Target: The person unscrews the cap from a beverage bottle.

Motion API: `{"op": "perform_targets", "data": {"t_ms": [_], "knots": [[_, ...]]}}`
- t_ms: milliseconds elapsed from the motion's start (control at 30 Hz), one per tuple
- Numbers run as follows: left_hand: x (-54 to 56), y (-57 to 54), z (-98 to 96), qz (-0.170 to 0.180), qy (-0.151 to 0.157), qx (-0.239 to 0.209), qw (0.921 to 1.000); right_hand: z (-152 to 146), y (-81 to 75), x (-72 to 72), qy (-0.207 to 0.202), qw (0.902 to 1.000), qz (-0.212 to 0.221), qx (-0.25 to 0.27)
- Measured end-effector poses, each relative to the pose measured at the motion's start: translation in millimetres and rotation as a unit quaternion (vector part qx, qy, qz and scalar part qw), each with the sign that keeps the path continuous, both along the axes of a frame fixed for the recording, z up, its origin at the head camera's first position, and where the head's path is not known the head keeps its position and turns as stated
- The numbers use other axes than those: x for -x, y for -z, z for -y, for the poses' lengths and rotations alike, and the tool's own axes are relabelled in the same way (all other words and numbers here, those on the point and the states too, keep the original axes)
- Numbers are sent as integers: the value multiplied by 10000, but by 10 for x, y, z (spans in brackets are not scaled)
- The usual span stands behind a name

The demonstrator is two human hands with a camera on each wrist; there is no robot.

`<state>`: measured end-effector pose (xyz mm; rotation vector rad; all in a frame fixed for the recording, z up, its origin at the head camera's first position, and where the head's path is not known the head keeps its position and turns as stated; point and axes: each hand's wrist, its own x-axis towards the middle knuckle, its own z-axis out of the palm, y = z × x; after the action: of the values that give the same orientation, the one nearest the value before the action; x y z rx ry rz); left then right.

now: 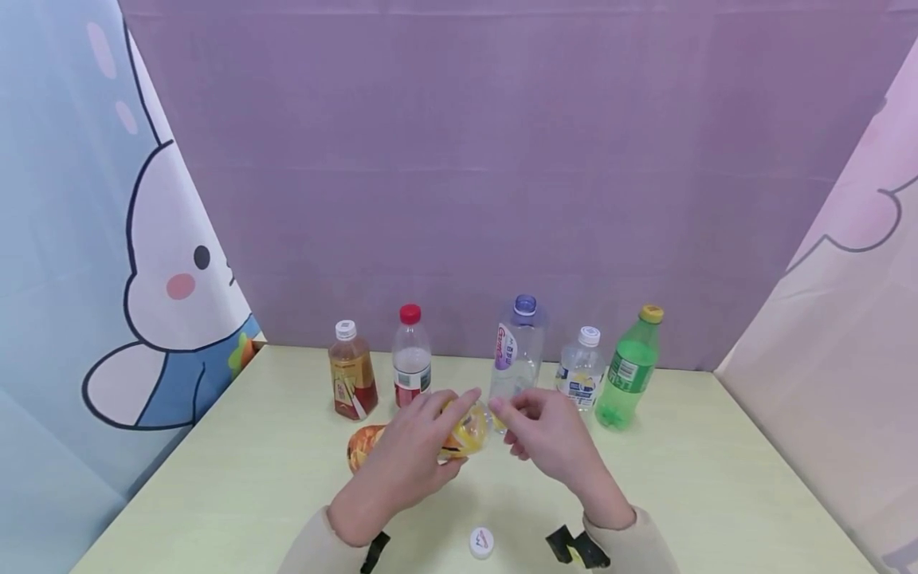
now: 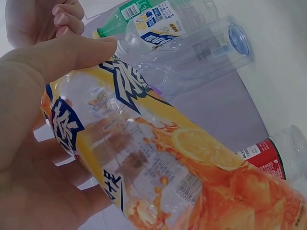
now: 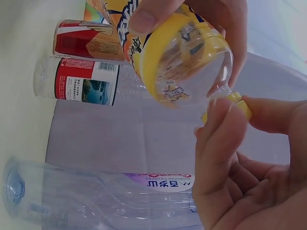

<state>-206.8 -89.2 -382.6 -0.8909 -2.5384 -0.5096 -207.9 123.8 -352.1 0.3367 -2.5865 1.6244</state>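
In the head view my left hand point(image 1: 412, 458) grips a drink bottle with a yellow and orange label point(image 1: 466, 434), tilted on its side above the table. Lemon slices and orange splashes cover that label point(image 2: 196, 148) in the left wrist view. The bottle's clear shoulder and neck point toward my right hand point(image 1: 555, 438). In the right wrist view, thumb and finger pinch the yellow cap point(image 3: 237, 105) at the bottle's mouth. The remaining fingers of my right hand are curled beside it.
Along the back stand an amber bottle point(image 1: 351, 375), a red-capped bottle point(image 1: 412, 359), a tall clear bottle point(image 1: 527, 351), a small white-capped bottle point(image 1: 582, 371) and a green bottle point(image 1: 627, 379). A loose white cap point(image 1: 481, 542) lies near the front of the table point(image 1: 717, 494).
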Motion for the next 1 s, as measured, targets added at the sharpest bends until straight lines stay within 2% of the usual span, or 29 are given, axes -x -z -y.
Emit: {"op": "perform_targets", "data": {"t_ms": [233, 467, 733, 1000], "knots": [[6, 8, 1, -27, -32, -8, 10000, -12, 27, 15, -110, 9985, -438, -314], [6, -1, 1, 101, -65, -19, 9999, -35, 34, 18, -288, 9954, -739, -531], [18, 3, 8, 190, -92, 9, 9998, -53, 12, 4, -415, 9932, -834, -705], [9, -3, 7, 268, -135, -48, 9995, -67, 4, -4, -774, 9929, -803, -410]]}}
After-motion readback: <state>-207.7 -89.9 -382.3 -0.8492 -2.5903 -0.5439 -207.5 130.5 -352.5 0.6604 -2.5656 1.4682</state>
